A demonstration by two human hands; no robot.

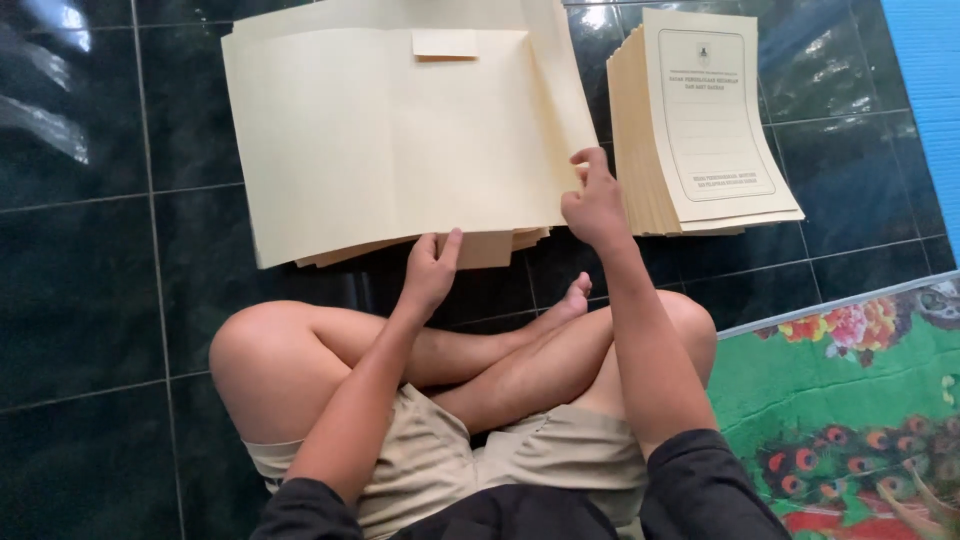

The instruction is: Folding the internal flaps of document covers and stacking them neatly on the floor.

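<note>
A stack of large cream paper folders (390, 140) lies open and flat on the dark tiled floor in front of my crossed legs. My left hand (430, 268) presses on the near edge of the top sheet, thumb on top and fingers tucked under. My right hand (592, 203) pinches the right edge of that same sheet, where a flap (560, 60) folds upward. A small rectangular tab (445, 43) sits at the sheet's far edge. To the right stands a second pile of folded cream folders (700, 130) with a printed frame on the cover.
The floor is dark green glossy tile (90, 280). A green mat with a floral and peacock pattern (850, 400) lies at the lower right. A blue surface (925, 70) shows at the upper right corner.
</note>
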